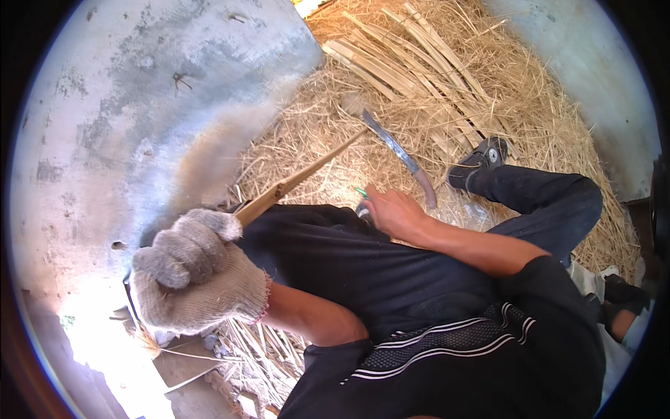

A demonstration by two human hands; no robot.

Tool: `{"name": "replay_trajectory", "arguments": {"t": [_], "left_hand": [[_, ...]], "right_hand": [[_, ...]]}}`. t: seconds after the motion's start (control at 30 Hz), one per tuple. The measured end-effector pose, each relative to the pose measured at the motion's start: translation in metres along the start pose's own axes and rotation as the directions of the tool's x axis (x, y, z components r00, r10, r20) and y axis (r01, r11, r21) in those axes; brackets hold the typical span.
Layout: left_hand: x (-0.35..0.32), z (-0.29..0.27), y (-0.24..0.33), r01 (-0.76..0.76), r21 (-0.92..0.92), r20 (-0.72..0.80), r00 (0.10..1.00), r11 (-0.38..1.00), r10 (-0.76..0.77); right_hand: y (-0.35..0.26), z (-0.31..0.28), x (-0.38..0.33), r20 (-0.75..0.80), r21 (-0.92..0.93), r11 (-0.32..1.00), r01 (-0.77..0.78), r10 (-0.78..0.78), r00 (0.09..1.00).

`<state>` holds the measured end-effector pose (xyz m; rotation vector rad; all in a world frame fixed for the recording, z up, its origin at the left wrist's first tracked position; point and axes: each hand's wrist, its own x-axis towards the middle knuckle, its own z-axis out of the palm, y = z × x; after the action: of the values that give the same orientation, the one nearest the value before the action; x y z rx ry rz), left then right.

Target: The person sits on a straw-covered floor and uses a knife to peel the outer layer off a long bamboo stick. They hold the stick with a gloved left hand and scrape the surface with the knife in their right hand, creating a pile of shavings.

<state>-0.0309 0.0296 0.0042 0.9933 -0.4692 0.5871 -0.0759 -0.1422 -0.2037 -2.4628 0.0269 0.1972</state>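
A grey knitted work glove covers my left hand [199, 272], whose fingers are wrapped round the lower end of a split bamboo strip [279, 190]. The strip slants up and to the right over my dark trousers, its thin tip close to the blade of a long knife. My bare right hand [398, 215] is closed by my knee, with a small green thing [360, 190] showing at the fingertips; its kind is hidden. Just beyond that hand, the long knife [398, 150] with a slightly curved blade and brown handle lies on the shavings, touched by neither hand.
Bamboo shavings [293, 140] cover the ground. A bundle of split bamboo strips [412, 59] lies at the far side. A stained grey panel [139, 126] stands along the left, another [593, 84] at the far right. My shoe [481, 164] rests beside the strips. More slivers [262, 356] lie at lower left.
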Motion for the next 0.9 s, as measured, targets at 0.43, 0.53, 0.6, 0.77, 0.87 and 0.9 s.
{"name": "replay_trajectory", "arguments": {"t": [0.43, 0.53, 0.6, 0.77, 0.87, 0.9], "left_hand": [[-0.004, 0.025, -0.011, -0.079, 0.228, -0.276, 0.950, 0.970, 0.143], [-0.007, 0.027, -0.009, -0.073, 0.202, -0.249, 0.960, 0.977, 0.124], [-0.010, 0.023, -0.006, -0.047, 0.146, -0.122, 0.990, 0.988, 0.065], [-0.012, 0.030, -0.003, -0.011, 0.134, -0.177, 0.984, 0.991, 0.034], [-0.011, 0.036, -0.012, -0.090, 0.239, -0.219, 0.965, 0.967, 0.144], [-0.009, 0.037, -0.011, -0.088, 0.222, -0.221, 0.966, 0.971, 0.138]], "right_hand": [[-0.068, -0.061, -0.009, -0.087, 0.233, 0.963, 0.135, -0.118, 0.989], [-0.018, -0.019, 0.022, -0.139, 0.190, 0.981, 0.028, -0.001, 0.990], [0.008, -0.017, 0.031, -0.154, 0.166, 0.986, 0.032, -0.006, 0.988], [-0.052, -0.050, 0.007, -0.135, 0.245, 0.959, 0.141, -0.110, 0.985], [-0.025, -0.037, 0.029, -0.264, 0.095, 0.989, 0.109, -0.081, 0.961], [-0.024, -0.038, 0.029, -0.229, 0.138, 0.983, 0.121, -0.087, 0.970]]}}
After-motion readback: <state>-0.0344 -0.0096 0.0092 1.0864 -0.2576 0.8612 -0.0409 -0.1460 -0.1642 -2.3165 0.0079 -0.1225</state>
